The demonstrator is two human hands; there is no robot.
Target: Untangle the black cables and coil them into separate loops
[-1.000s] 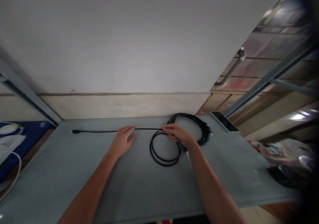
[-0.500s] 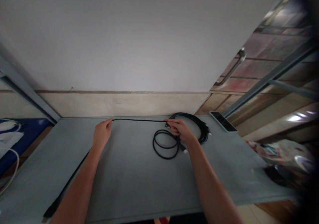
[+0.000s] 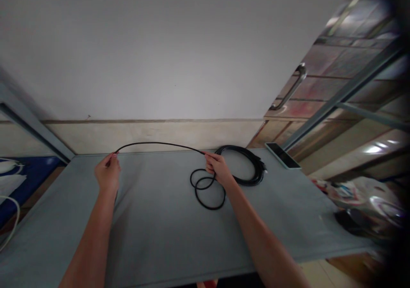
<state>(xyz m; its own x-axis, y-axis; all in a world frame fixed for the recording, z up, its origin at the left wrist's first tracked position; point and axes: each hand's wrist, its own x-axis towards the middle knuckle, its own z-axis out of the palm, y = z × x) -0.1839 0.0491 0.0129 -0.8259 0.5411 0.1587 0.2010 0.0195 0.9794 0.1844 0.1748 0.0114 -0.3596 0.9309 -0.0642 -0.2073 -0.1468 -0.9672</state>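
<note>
A thin black cable [image 3: 156, 142] arches between my two hands above the back of the grey table [image 3: 160, 236]. One stretch of it is pinched in my closed left hand [image 3: 108, 170], over the table's left part. My right hand [image 3: 218, 167] is closed on the same cable near the middle right. Loose loops of black cable [image 3: 209, 208] lie on the table just below my right hand. Behind and to the right of that hand rests a thicker coil of black cable [image 3: 254, 179], with connector ends at its right side.
A phone-like device [image 3: 283, 155] lies at the table's back right. Grey metal posts [image 3: 41, 134] rise at both sides before a pale wall. At the left is a blue surface [image 3: 35, 177] with white cables. Plastic bags [image 3: 368, 194] sit at the right.
My left hand has moved left, and my right hand slightly left. The cable between them was nearly straight and now bows upward. The loose loops have changed shape.
</note>
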